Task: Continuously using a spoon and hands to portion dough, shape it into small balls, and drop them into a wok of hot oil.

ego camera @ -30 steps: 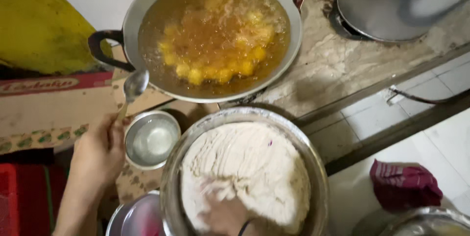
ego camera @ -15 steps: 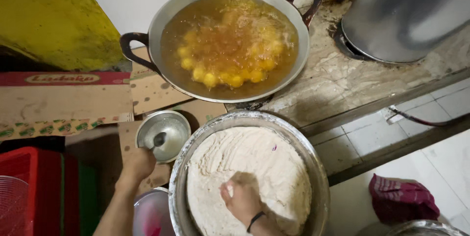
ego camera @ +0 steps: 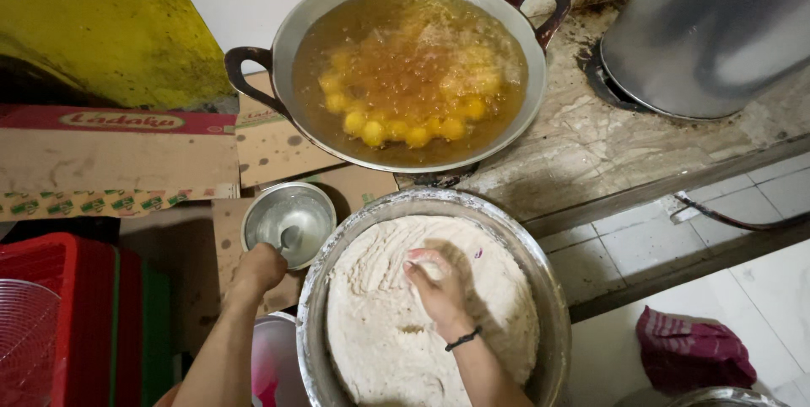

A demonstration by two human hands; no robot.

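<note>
My right hand (ego camera: 437, 285) presses its fingers into pale dough that fills a large metal basin (ego camera: 540, 280) in front of me. My left hand (ego camera: 257, 270) grips a spoon (ego camera: 288, 238) whose bowl dips into a small steel bowl (ego camera: 287, 220) of cloudy water, left of the basin. Beyond them a wide wok (ego camera: 410, 70) with two dark handles holds bubbling oil in which several yellow dough balls float near the front.
A big metal pot (ego camera: 717, 32) stands on the stained counter (ego camera: 591, 150) at the right. Flattened cardboard (ego camera: 118, 162) lies at the left, a red crate (ego camera: 76, 314) below it. A dark red cloth (ego camera: 692, 352) lies on the tiled floor.
My left hand brought the spoon from near the wok down into the small water bowl. My right hand moved up across the dough to the basin's middle.
</note>
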